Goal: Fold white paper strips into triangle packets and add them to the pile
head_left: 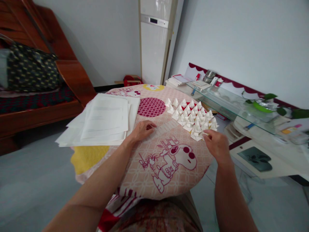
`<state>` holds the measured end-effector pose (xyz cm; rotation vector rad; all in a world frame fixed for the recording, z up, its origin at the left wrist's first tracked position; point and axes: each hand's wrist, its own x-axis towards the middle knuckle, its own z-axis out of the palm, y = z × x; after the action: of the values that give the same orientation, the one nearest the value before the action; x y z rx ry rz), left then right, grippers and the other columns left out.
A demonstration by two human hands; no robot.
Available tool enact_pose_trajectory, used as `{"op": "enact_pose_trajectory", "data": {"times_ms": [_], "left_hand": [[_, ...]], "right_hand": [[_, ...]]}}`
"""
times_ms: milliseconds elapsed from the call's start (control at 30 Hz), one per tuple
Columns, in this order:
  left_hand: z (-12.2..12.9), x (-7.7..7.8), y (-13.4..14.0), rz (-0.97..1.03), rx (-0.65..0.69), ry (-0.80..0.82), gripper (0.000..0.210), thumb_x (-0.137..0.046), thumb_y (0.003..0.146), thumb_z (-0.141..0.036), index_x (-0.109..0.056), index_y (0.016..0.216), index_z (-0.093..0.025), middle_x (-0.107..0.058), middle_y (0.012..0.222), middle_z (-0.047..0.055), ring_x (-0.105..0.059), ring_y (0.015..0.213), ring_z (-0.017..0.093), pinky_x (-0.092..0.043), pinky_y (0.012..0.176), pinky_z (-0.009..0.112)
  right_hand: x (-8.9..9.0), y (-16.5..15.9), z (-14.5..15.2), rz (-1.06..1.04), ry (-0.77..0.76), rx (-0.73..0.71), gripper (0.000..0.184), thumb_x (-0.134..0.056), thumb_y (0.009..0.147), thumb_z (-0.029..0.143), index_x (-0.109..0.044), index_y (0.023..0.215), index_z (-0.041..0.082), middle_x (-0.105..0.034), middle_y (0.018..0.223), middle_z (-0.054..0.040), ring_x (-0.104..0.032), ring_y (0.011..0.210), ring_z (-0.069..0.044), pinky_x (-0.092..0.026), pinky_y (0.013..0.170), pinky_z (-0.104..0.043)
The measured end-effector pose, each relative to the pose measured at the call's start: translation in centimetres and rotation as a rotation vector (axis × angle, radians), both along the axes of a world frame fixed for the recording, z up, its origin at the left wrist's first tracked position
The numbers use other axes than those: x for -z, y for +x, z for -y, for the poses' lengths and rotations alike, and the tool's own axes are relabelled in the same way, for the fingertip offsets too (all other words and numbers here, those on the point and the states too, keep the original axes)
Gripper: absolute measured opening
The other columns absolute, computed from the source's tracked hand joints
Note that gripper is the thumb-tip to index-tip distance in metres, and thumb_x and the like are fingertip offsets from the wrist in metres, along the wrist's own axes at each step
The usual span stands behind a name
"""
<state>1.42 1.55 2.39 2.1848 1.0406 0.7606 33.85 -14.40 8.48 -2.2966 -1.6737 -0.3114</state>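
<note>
Many small white folded paper boats (190, 114) stand in close rows on the right side of the round table. My right hand (217, 143) is at their near right edge, with thumb and fingertips pinched on the nearest paper boat (196, 133). My left hand (144, 130) lies over the tablecloth between the paper stack and the boats. Its fingers are curled in, and nothing shows in them. Just left of it is a loose stack of white paper sheets (105, 117), the top ones with faint print.
A pink patterned tablecloth (145, 167) covers the table. To the right stands a glass-topped stand (231, 111) with cups, papers and a plant. A wooden sofa (72, 77) with a dark patterned bag (32, 67) is at left. A tall white air conditioner (154, 48) stands behind.
</note>
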Motion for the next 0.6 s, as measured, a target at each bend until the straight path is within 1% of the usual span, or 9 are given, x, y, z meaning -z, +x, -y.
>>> {"op": "enact_pose_trajectory", "data": {"times_ms": [100,133,200,233,300,400,433,500,600], "left_hand": [[0.2,-0.1,0.3,-0.034,-0.045,0.033,0.024,-0.061,0.079,-0.021,-0.080,0.094,-0.017,-0.079,0.095,0.006,-0.070,0.082,0.019,-0.056,0.081,0.030],[0.3,-0.1,0.4,-0.037,-0.049,0.037,0.023,-0.061,0.080,-0.020,-0.080,0.093,-0.017,-0.079,0.093,0.005,-0.069,0.079,0.018,-0.055,0.079,0.029],[0.5,0.0,0.6,-0.035,-0.073,0.050,0.020,-0.061,0.082,-0.020,-0.079,0.087,-0.016,-0.078,0.086,0.005,-0.066,0.073,0.016,-0.053,0.075,0.028],[0.6,0.0,0.7,-0.034,-0.100,0.057,0.019,-0.061,0.083,-0.022,-0.079,0.083,-0.015,-0.077,0.081,0.005,-0.064,0.070,0.016,-0.052,0.074,0.028],[0.7,0.0,0.8,-0.032,-0.146,0.072,0.018,-0.062,0.084,-0.023,-0.078,0.079,-0.014,-0.076,0.078,0.006,-0.062,0.068,0.016,-0.050,0.071,0.028],[0.8,0.0,0.9,-0.032,-0.193,0.088,0.016,-0.064,0.083,-0.020,-0.077,0.077,-0.014,-0.075,0.076,0.005,-0.060,0.067,0.015,-0.049,0.070,0.027],[0.9,0.0,0.9,-0.026,-0.206,0.093,0.014,-0.064,0.083,-0.018,-0.076,0.076,-0.014,-0.075,0.076,0.005,-0.060,0.067,0.015,-0.049,0.070,0.027],[1.0,-0.1,0.8,-0.008,-0.237,0.119,0.014,-0.064,0.084,-0.017,-0.076,0.076,-0.015,-0.075,0.077,0.004,-0.061,0.069,0.015,-0.049,0.071,0.027],[1.1,-0.4,0.5,-0.007,-0.303,0.146,0.013,-0.064,0.085,-0.015,-0.075,0.080,-0.016,-0.075,0.081,0.004,-0.065,0.073,0.016,-0.050,0.073,0.027]], "right_hand": [[-0.6,-4.6,-2.1,-0.136,-0.071,-0.325,0.031,-0.053,0.095,0.026,-0.081,0.106,0.019,-0.078,0.083,-0.0098,-0.068,0.074,-0.022,-0.044,0.069,-0.031],[-0.5,-6.2,-3.2,-0.146,-0.110,-0.420,0.028,-0.054,0.095,0.024,-0.081,0.102,0.019,-0.078,0.083,-0.0089,-0.068,0.074,-0.021,-0.043,0.069,-0.030],[-0.1,-8.9,-5.6,-0.115,-0.179,-0.567,0.023,-0.057,0.093,0.022,-0.080,0.090,0.019,-0.078,0.083,-0.0089,-0.068,0.077,-0.022,-0.042,0.070,-0.030],[0.3,-10.0,-6.8,-0.095,-0.202,-0.608,0.023,-0.058,0.093,0.021,-0.079,0.085,0.020,-0.078,0.083,-0.0088,-0.067,0.078,-0.021,-0.041,0.070,-0.030],[1.6,-11.6,-9.1,-0.077,-0.239,-0.635,0.024,-0.057,0.093,0.018,-0.079,0.083,0.020,-0.078,0.084,-0.0087,-0.067,0.079,-0.021,-0.041,0.069,-0.029],[4.4,-12.7,-11.4,-0.107,-0.225,-0.562,0.024,-0.056,0.096,0.018,-0.079,0.093,0.019,-0.079,0.088,-0.0105,-0.069,0.079,-0.021,-0.041,0.069,-0.029],[5.3,-12.8,-11.8,-0.132,-0.187,-0.512,0.024,-0.055,0.097,0.020,-0.079,0.100,0.019,-0.080,0.091,-0.0110,-0.070,0.081,-0.022,-0.041,0.068,-0.029],[6.8,-12.7,-12.2,-0.186,-0.153,-0.464,0.025,-0.055,0.099,0.024,-0.079,0.103,0.020,-0.080,0.092,-0.0103,-0.072,0.083,-0.022,-0.042,0.069,-0.029],[7.9,-12.3,-12.2,-0.263,-0.140,-0.457,0.025,-0.056,0.097,0.024,-0.080,0.103,0.022,-0.081,0.092,-0.0083,-0.072,0.083,-0.022,-0.044,0.071,-0.029]]}}
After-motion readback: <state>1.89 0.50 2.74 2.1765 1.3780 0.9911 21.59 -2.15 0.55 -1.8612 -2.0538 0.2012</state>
